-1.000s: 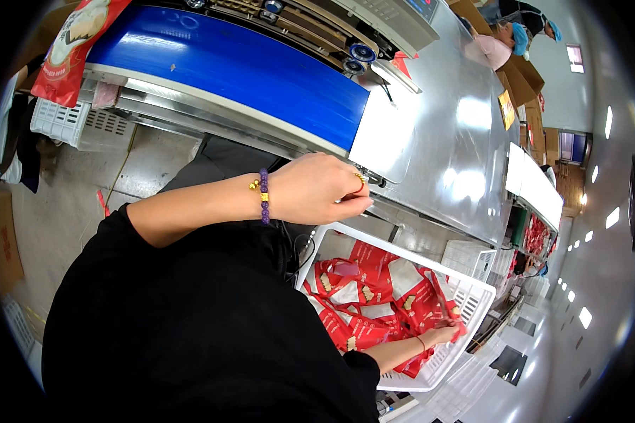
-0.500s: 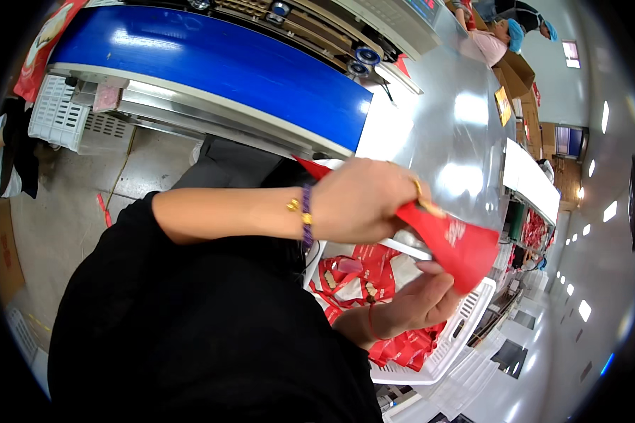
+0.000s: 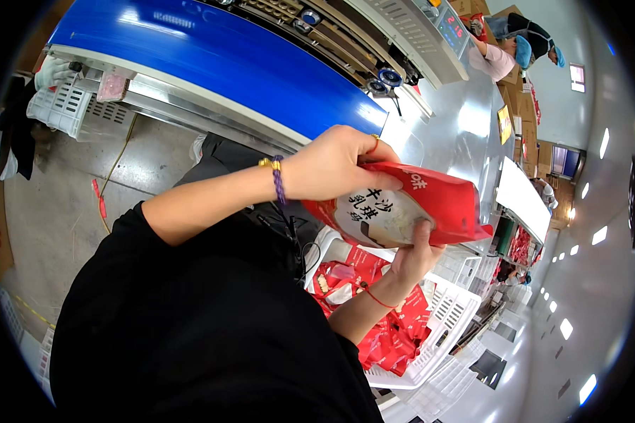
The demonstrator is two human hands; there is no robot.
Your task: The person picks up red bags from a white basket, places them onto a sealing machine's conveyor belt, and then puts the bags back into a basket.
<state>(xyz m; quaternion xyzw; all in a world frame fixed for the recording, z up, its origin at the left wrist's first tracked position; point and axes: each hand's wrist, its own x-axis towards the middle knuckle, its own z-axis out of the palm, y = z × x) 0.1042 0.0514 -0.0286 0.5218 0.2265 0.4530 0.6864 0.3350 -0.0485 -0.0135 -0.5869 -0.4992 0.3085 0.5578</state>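
My left hand (image 3: pixel 335 163), with a purple cord bracelet at the wrist, grips the upper edge of a red food pouch (image 3: pixel 444 204). The thumb of my right hand (image 3: pixel 414 259) presses on the pouch's front near its lower edge, its fingers tucked behind. A pale panel with a food picture and dark lettering shows on the pouch, which is tilted between both hands. Below them a white plastic basket (image 3: pixel 450 317) holds several more red pouches (image 3: pixel 395 342).
A blue conveyor belt (image 3: pixel 212 70) with a sealing machine's rollers (image 3: pixel 389 77) runs across the far left. Beyond the pouch stretches a shiny steel table (image 3: pixel 466 127). Co-workers in blue hair covers (image 3: pixel 523 51) are at the far right, near cardboard boxes (image 3: pixel 525 106). White crates (image 3: pixel 56 106) stand at left.
The red pouch has been turned and spread, so its printed panel now faces me. My left hand has moved up and slightly left; my right hand has risen a little.
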